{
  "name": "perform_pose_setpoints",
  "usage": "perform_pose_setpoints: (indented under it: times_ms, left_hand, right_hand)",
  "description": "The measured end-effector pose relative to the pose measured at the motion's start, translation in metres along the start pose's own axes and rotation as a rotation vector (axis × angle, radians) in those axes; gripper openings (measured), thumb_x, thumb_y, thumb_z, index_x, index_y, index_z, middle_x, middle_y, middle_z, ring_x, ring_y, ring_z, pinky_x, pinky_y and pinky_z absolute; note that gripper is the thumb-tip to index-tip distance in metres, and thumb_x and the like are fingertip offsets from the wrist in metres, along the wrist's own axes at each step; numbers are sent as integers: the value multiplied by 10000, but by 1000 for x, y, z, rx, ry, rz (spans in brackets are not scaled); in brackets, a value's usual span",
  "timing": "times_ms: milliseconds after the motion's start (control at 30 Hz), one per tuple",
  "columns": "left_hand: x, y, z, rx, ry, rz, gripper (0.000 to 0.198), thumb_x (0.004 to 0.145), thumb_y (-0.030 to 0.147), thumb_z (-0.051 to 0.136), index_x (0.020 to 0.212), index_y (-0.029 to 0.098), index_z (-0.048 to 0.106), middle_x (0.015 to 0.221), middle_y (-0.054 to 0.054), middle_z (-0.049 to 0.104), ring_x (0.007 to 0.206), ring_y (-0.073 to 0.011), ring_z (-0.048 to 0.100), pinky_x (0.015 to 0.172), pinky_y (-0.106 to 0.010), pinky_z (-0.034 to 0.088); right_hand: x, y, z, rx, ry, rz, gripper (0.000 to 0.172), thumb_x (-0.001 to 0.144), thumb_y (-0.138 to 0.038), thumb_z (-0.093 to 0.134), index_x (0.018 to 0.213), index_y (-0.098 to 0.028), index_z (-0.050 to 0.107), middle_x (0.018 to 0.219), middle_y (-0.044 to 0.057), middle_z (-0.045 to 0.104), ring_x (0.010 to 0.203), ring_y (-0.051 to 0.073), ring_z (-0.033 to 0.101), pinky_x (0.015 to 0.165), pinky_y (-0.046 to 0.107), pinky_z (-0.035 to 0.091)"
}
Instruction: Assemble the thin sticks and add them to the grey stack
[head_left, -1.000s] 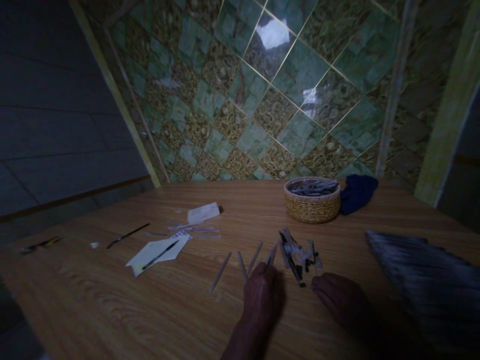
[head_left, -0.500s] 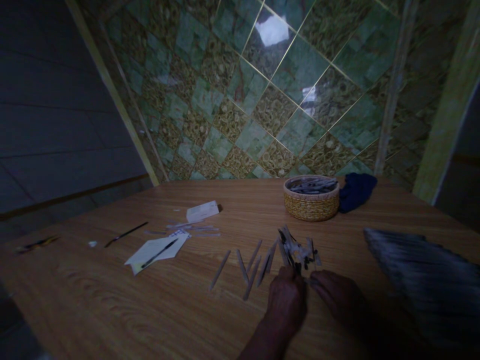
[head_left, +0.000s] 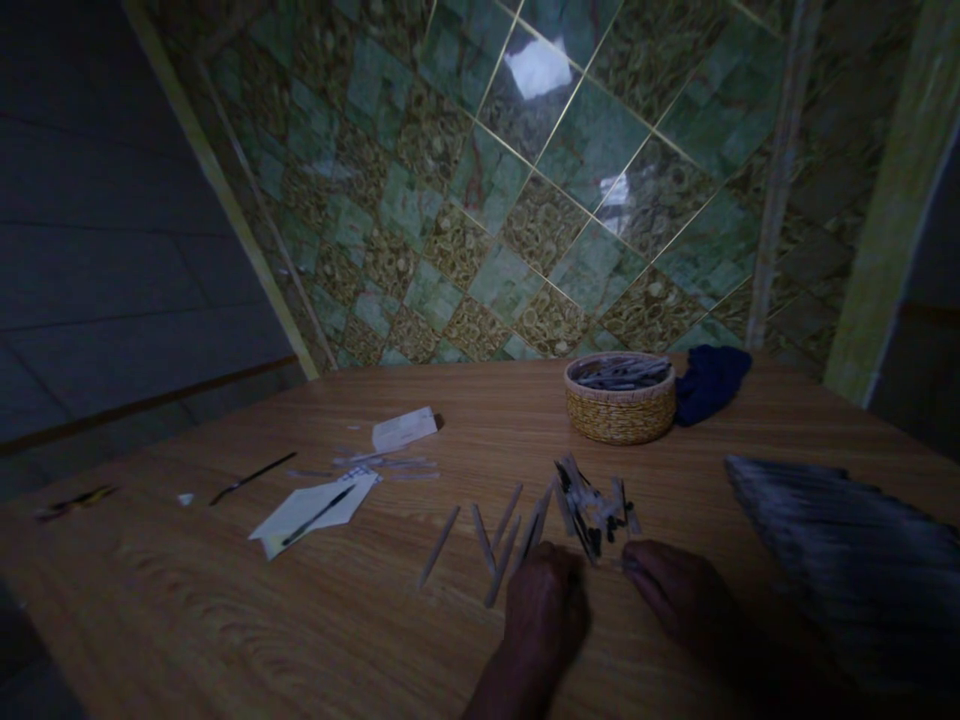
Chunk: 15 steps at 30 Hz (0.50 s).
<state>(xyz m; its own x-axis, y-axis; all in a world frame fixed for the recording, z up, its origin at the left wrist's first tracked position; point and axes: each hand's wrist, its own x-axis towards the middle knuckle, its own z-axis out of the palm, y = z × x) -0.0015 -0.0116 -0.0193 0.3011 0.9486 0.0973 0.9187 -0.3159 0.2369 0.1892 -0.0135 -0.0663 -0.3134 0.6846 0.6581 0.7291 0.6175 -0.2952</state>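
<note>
My left hand (head_left: 544,610) is closed just above the table, at the near end of several thin grey sticks (head_left: 502,555). What it holds, if anything, is hidden. To its right, my right hand (head_left: 679,590) rests on the table with thumb and fingers pressed together; anything in this pinch is too dark to name. Just beyond the two hands lies a small heap of grey sticks and short black pieces (head_left: 592,505). The two hands are apart.
A woven basket (head_left: 621,415) full of grey sticks stands at the back, beside a dark blue cloth (head_left: 712,382). Long dark rods (head_left: 847,560) lie at right. Leftward are a pen (head_left: 319,515) on paper (head_left: 277,520), a white box (head_left: 405,430) and a thin black stick (head_left: 255,475).
My left hand has moved left and slightly nearer, away from the heap and my right hand. My right hand stays almost in place.
</note>
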Motion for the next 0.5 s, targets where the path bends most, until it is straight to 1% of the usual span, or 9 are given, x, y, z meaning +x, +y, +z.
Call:
perform_pose_setpoints:
  times_ms: [67,167,233,300,400,500]
  left_hand:
    - [0,-1,-2,9,5,-31,191,744,149,469,806,205,640,858,-55,628,784,-166,585,645,-243,394]
    - [0,-5,-4,16,54,-46,175,790,229,468,785,205,641,842,-57,628,798,-170,587,654,-244,388]
    - [1,-9,-8,35,88,-108,208,816,285,455,788,200,642,855,-68,629,793,-173,588,647,-247,386]
    - [3,-14,-14,65,108,-208,238,831,301,435,811,191,645,886,-78,633,783,-171,592,631,-247,384]
    - [5,-23,-23,122,86,-317,222,819,286,450,835,186,648,921,-81,639,811,-173,604,636,-242,389]
    - [5,-28,-24,164,48,-332,233,815,312,461,851,186,654,937,-88,645,843,-189,612,656,-253,405]
  right_hand:
    - [0,-1,0,13,-5,6,254,928,-234,341,886,-206,591,789,52,681,697,154,648,645,242,516]
    - [-1,-2,0,23,6,6,260,933,-233,330,911,-199,587,809,57,684,722,163,651,660,256,518]
    - [-1,-2,1,25,10,6,263,933,-235,328,913,-197,587,818,62,685,725,166,651,665,263,521]
    - [-2,-2,1,26,-2,12,258,931,-237,335,907,-200,589,815,61,683,720,167,650,662,263,521]
    - [-3,-1,2,29,-29,27,254,930,-232,342,889,-209,592,806,55,678,717,168,648,662,268,518]
    - [-4,0,4,46,-31,22,254,930,-225,343,887,-212,592,811,53,674,719,165,646,664,266,517]
